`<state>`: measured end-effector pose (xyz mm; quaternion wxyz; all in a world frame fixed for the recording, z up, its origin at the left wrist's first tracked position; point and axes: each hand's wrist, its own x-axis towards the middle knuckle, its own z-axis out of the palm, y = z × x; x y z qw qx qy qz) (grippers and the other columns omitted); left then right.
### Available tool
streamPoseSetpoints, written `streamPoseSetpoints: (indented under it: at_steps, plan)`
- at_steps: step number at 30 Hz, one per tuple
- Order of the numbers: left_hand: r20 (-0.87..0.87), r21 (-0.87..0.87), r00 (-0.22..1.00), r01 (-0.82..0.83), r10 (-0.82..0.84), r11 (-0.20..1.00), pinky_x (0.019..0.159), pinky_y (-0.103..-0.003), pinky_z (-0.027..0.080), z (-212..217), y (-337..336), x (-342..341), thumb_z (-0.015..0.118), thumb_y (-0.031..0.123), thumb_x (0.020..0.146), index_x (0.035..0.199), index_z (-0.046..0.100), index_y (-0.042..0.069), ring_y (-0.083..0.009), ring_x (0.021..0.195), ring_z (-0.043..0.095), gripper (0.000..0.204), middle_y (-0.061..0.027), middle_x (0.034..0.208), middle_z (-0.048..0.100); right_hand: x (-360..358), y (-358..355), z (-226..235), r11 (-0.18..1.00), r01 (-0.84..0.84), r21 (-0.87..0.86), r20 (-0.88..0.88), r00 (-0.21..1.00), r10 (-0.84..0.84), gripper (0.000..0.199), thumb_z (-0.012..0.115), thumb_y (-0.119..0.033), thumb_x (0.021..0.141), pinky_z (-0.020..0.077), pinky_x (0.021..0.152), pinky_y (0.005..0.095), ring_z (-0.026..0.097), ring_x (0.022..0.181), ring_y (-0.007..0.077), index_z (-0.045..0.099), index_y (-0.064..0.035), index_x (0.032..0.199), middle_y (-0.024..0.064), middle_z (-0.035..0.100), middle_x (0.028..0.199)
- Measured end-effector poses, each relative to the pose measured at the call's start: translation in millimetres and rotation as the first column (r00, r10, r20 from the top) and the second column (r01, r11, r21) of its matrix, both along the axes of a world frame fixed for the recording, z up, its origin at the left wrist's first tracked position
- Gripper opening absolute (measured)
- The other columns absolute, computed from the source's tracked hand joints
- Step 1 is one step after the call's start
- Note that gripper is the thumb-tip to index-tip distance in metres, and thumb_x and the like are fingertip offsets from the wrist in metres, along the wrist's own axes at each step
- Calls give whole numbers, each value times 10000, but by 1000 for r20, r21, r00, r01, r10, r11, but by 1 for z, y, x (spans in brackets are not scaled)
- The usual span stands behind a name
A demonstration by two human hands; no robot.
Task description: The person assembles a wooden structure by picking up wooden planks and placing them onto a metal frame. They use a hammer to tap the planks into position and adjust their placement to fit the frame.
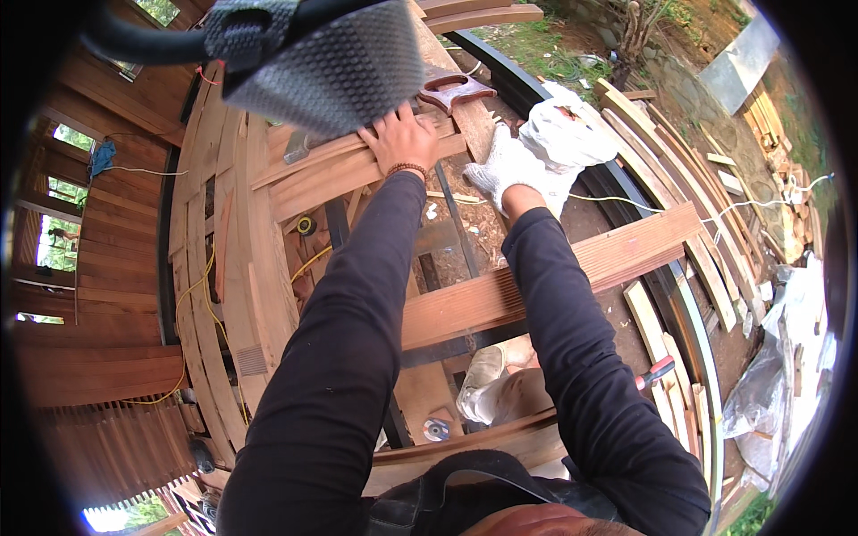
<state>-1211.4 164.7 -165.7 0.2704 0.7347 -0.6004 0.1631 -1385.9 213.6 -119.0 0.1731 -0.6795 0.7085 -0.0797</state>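
Note:
My left hand (405,143), bare with a beaded bracelet at the wrist, lies flat with its fingers spread on a wooden board (326,183). Its fingertips go partly behind a grey textured pad (335,67) close to the camera. My right hand (493,171) wears a white knit glove. Its thumb and a finger stretch apart beside the end of a long narrow plank (474,125); the other fingers are hard to make out. Next to the glove bunches a white plastic bag (572,134). Beyond both hands lies a handsaw (458,92) with a wooden handle, its blade mostly hidden.
A wide grooved board (554,281) crosses the dark metal frame (661,295) below my right forearm. Yellow tape (306,225), a cutting disc (436,430) and a red-handled tool (657,372) lie around. Stacked planks (661,152) stand at right, a slatted wood wall (125,259) at left.

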Motion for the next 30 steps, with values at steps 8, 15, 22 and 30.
streamPoseSetpoints:
  at_steps: [8, 15, 22, 30]
  plan:
    - [-69, 123, 994, -72, 81, 990, 1202, -683, 227, 11, -14, -23, 560, 329, 956, 1310, 577, 24, -380, 1475, 368, 468, -194, 1451, 524, 1, -4, 2, 1000, 5, 10, -37, 999, -4, 901, 741, -542, 865, 522, 1018, 461, 659, 1237, 332, 389, -48, 1531, 194, 650, 1353]
    - [-155, 225, 987, 0, 35, 974, 1213, -700, 202, 25, -4, -39, 543, 285, 970, 1339, 578, 31, -361, 1469, 388, 449, -153, 1482, 532, -1, -1, 1, 1000, 7, 28, -17, 1000, -6, 874, 710, -529, 889, 488, 1046, 479, 644, 1259, 333, 386, -35, 1533, 193, 636, 1379]
    - [-168, 185, 986, 40, -8, 982, 1204, -705, 224, 17, -5, -34, 530, 263, 977, 1315, 625, 74, -314, 1436, 436, 399, -99, 1468, 564, 1, -1, 1, 1000, 1, 17, -3, 1000, 0, 842, 727, -511, 878, 487, 1050, 478, 650, 1250, 337, 425, -34, 1504, 194, 654, 1356]
    - [-131, 120, 991, 36, -20, 992, 1198, -707, 225, 12, -11, -35, 535, 268, 975, 1294, 636, 92, -291, 1402, 457, 378, -81, 1402, 590, -4, -5, 0, 1000, -20, 12, 65, 998, 19, 939, 764, -467, 813, 516, 1043, 455, 656, 1217, 408, 411, 39, 1521, 268, 653, 1341]
